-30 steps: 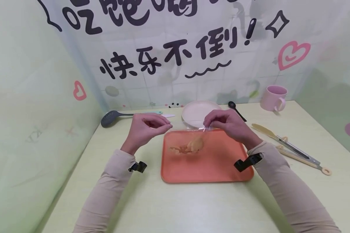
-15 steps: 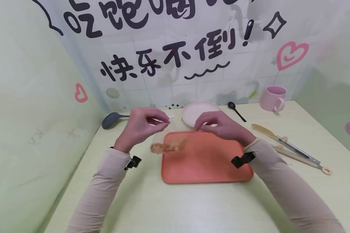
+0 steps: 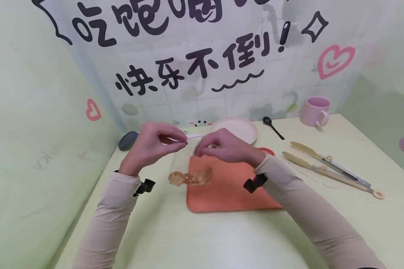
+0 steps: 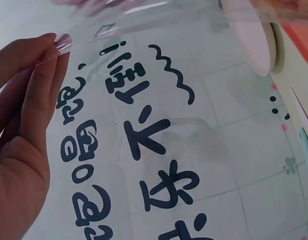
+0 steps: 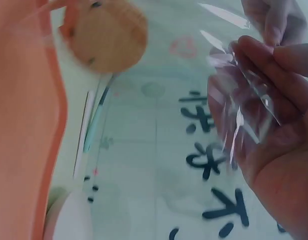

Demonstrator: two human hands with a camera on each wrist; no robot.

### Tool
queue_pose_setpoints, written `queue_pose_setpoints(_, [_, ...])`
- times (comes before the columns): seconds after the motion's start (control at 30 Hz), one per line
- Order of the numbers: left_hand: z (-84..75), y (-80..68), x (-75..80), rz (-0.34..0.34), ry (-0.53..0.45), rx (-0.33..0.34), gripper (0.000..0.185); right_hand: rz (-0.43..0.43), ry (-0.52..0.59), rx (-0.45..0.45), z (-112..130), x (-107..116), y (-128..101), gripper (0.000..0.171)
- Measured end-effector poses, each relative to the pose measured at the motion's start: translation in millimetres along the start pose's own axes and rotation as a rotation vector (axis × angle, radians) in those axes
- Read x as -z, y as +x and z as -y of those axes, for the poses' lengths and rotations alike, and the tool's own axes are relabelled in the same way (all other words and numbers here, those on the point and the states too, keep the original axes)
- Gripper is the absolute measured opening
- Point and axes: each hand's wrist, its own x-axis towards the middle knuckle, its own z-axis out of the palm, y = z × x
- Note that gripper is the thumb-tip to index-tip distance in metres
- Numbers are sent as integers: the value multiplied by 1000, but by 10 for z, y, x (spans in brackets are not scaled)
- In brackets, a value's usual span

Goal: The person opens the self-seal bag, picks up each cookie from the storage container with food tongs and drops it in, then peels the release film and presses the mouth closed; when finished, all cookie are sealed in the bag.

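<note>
Both hands hold up a clear plastic bag (image 3: 185,160) by its top edge, over the left edge of an orange tray (image 3: 235,190). My left hand (image 3: 183,141) pinches the bag's left corner, and my right hand (image 3: 199,150) pinches the right corner, close beside it. Tan round snacks (image 3: 190,178) hang at the bottom of the bag. In the left wrist view the fingers (image 4: 38,85) grip thin clear film (image 4: 93,27). The right wrist view shows the right hand's fingers (image 5: 274,75) curled on crinkled film (image 5: 241,107), with a round snack (image 5: 106,42) beyond it.
A cream plate (image 3: 235,129) sits behind the tray, with a black spoon (image 3: 273,126) and a pink mug (image 3: 314,111) to its right. Tongs (image 3: 326,166) lie right of the tray. A grey slotted spoon (image 3: 128,140) lies at the back left, by the green wall.
Both hands have carried the bag leftward and drawn closer together. The snacks have shifted from over the tray's middle to its left edge.
</note>
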Motion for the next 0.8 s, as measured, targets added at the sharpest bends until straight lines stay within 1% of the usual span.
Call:
queue_pose_setpoints(0.07, [20,-47,26,-22,-9,8,15,-18,28,-27,-95,21,-138,23])
queue_pose_setpoints(0.13, [41,-87,44,-34,-23,12,14,-47,74,-31,-170,40,-275,22])
queue_pose_setpoints(0.2, [63,-114,51,-36,-28,7,12,-76,122,-18,-219,39,-372,20])
queue_pose_setpoints(0.27, [89,-133,58,-39,-34,6,12,-105,163,10,-238,25,-416,16])
queue_pose_setpoints(0.33, [116,-154,68,-49,-30,9,12,-128,164,37,-242,2,-418,14])
queue_pose_setpoints(0.53, [191,-252,106,-71,-44,28,14,-214,8,128,-254,-39,-390,14])
queue_pose_setpoints(0.57, [207,-273,111,-76,-48,29,14,-225,-2,143,-252,-44,-381,14])
queue_pose_setpoints(0.67, [257,-337,130,-102,-75,31,15,-238,32,160,-232,-76,-347,18])
queue_pose_setpoints(0.8, [320,-437,164,-114,-111,18,16,-227,100,152,-205,-153,-288,20])
